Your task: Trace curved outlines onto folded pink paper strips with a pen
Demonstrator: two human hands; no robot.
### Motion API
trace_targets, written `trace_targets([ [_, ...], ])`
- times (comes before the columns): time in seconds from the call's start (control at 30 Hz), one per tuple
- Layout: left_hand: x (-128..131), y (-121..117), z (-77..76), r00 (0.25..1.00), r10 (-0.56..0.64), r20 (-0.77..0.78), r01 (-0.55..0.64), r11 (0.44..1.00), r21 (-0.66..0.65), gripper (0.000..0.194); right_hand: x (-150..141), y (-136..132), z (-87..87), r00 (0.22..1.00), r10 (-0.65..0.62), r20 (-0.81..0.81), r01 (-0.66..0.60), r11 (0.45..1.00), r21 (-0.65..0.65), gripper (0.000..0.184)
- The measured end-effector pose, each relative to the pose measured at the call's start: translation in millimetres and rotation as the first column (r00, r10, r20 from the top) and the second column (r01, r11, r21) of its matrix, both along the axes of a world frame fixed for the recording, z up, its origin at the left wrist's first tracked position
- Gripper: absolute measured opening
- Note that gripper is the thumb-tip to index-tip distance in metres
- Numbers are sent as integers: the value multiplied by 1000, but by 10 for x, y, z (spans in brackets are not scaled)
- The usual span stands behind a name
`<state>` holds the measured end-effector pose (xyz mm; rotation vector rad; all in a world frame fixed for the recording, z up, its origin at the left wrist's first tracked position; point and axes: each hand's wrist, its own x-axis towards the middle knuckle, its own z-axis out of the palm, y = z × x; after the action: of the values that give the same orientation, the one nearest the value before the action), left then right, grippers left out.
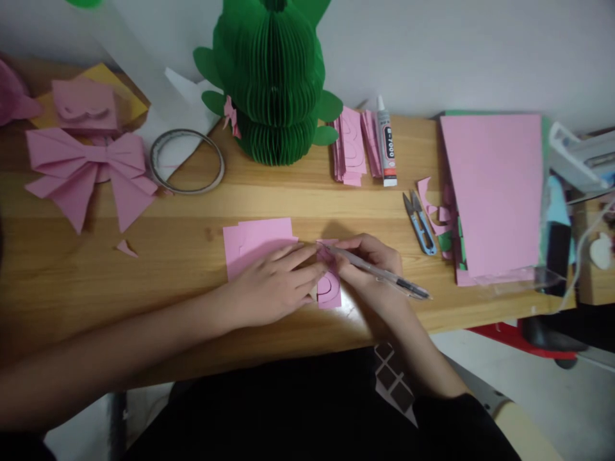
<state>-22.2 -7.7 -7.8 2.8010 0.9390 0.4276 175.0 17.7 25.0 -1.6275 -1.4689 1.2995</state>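
Observation:
My right hand [369,259] grips a clear pen [384,274], its tip over the top of a small pink paper strip [329,298] with a dark curved outline drawn on it. My left hand [271,288] lies flat with its fingers stretched out, the fingertips at the strip's left edge. Under and behind that hand are several pink paper pieces [259,234], partly covered. A small tan bit [313,294] shows below the left fingers; I cannot make out what it is.
Behind my hands stands a green honeycomb paper figure [273,77]. Tape roll [218,176] and pink paper bow [91,163] are at left. Toward the right lie marked pink strips [353,141], a glue tube [387,144], thread snips [420,224], scraps and pink sheets [500,192].

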Motion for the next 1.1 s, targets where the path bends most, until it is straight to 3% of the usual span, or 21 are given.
trace_targets([
  [0.6,-23,6,-3,1000,-14,6,14,999,-52,26,63,-110,-19,995,34,94,-39,998,52,9],
  [1.1,-13,6,8,1000,-13,22,13,1000,-4,27,133,-144,-19,993,27,115,-30,999,31,9],
])
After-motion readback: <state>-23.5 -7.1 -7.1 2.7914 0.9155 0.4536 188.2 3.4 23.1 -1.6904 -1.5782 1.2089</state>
